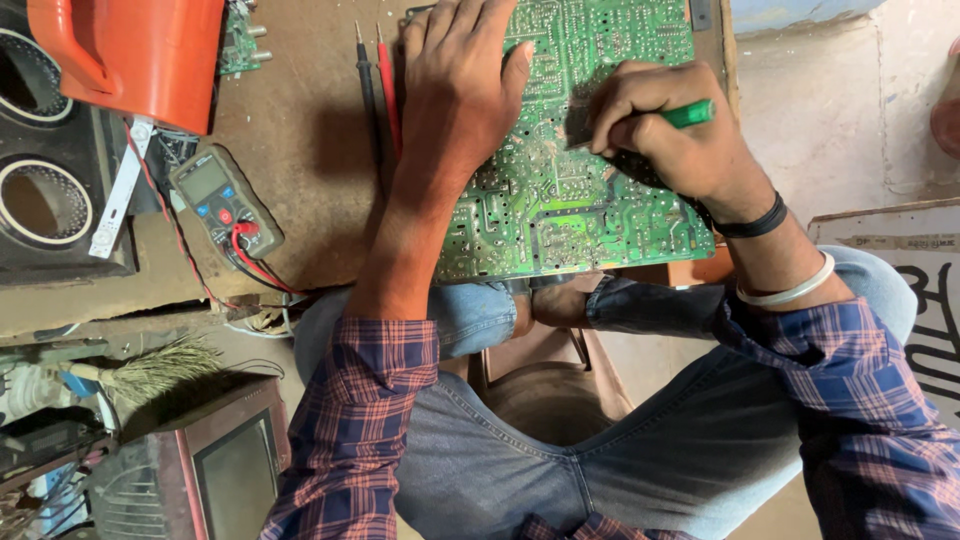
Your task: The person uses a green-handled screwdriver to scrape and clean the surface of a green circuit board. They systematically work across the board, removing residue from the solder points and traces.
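Your left hand [455,85] lies flat, palm down and fingers spread, on the upper left part of the green circuit board [560,200], pinning it to the brown worktable [300,150]. The board sits solder side up at about 12 o'clock from your lap, its near edge overhanging the table toward your knees.

Your right hand [665,135] is closed around a green-handled tool [688,114], gripped pen-fashion. The tool's working end meets the board just at 9 o'clock of that hand; the tip itself is hidden by your fingers.

At 9 o'clock of the left hand, two probes [378,90], one black and one red, lie on the table just beside the board. Further out at 8 o'clock rests a multimeter [225,205] with red and black leads plugged in. An orange container [135,55] stands at 10 o'clock, well apart from the board.
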